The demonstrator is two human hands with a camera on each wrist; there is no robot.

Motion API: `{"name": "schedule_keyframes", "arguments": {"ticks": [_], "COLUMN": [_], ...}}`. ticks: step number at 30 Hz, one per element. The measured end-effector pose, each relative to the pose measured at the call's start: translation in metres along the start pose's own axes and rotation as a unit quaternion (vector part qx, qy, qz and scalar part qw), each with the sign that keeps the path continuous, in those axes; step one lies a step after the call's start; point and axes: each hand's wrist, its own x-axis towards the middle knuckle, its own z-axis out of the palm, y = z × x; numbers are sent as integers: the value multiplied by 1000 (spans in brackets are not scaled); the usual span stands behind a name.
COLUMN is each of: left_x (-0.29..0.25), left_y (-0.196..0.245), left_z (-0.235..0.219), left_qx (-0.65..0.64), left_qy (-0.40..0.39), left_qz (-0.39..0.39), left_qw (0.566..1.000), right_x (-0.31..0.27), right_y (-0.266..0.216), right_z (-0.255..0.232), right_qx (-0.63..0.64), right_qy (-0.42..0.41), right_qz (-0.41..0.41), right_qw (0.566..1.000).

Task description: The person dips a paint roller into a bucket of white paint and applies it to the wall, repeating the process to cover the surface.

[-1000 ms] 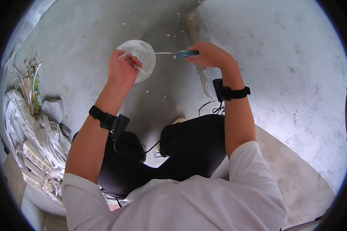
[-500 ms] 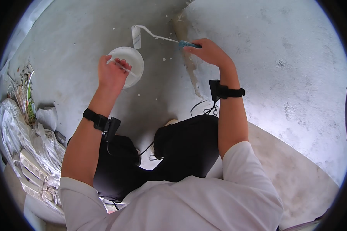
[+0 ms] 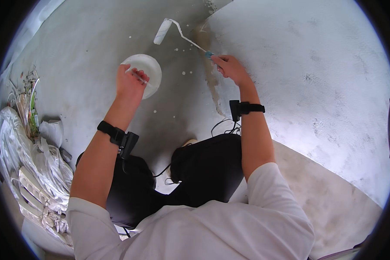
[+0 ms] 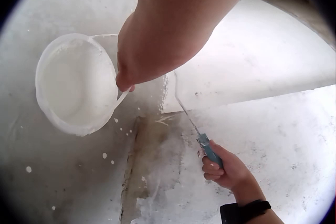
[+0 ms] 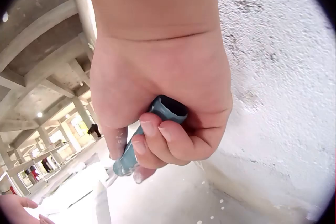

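Note:
My left hand (image 3: 131, 82) curls around the thin handle of a white bucket (image 4: 40, 90), which hangs tilted beneath it with its open top facing up. White paint (image 4: 79, 85) shows inside. With my right hand (image 3: 232, 69) I grip a paint roller by its teal handle (image 5: 128, 158), fingers wrapped around the grip in the right wrist view. The bent metal rod (image 3: 188, 40) runs away from that hand to a white-coated roller head (image 3: 162, 31), which is beyond the bucket's far rim and apart from it.
A large whitish wall surface (image 3: 333, 86) with rough, darker patches spreads along the right. Beside it runs a brown strip (image 3: 210, 80). White drips dot the grey floor (image 3: 91, 86). Crumpled plastic sheeting (image 3: 30, 147) and debris lie at the left. A cable (image 3: 219, 125) loops near my right knee.
The roller head has come out of the bucket and swung up and away beyond the rim. My right hand has shifted slightly down; my left hand still holds the bucket.

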Motion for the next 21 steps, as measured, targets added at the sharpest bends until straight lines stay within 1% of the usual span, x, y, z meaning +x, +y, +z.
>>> {"name": "schedule_keyframes", "arguments": {"ticks": [2,3,5,6,8,12,14,15,17,18,20,21], "left_x": [-3,-4,-2,-1,2,0,2,2,3,2,1,0], "left_y": [0,0,0,0,-1,0,-1,-2,-2,-3,-2,-2], "left_z": [2,2,1,0,-2,-2,-4,-4,-5,-5,-5,-4], "left_qx": [10,20,18,15,6,7,-1,-6,-2,7,9,14], "left_qy": [-5,-4,-9,-10,-14,-11,-10,-11,-11,-11,-8,-5], "left_qz": [-2,0,-3,-2,-1,0,4,4,9,12,14,17], "left_qw": [1000,1000,1000,1000,1000,1000,1000,1000,1000,1000,1000,1000], "right_x": [2,6,15,14,12,20,21,25,37,42,50,54], "right_y": [8,15,28,28,27,39,42,47,57,59,64,64], "right_z": [6,11,18,21,24,31,39,43,52,56,65,70], "right_qx": [38,36,127,125,149,165,203,199,206,203,181,180], "right_qy": [14,18,14,16,31,18,20,18,55,54,120,121], "right_qz": [-46,-44,-48,-47,-19,-23,16,15,26,26,31,30], "right_qw": [998,998,991,991,988,986,979,980,977,977,976,976]}}
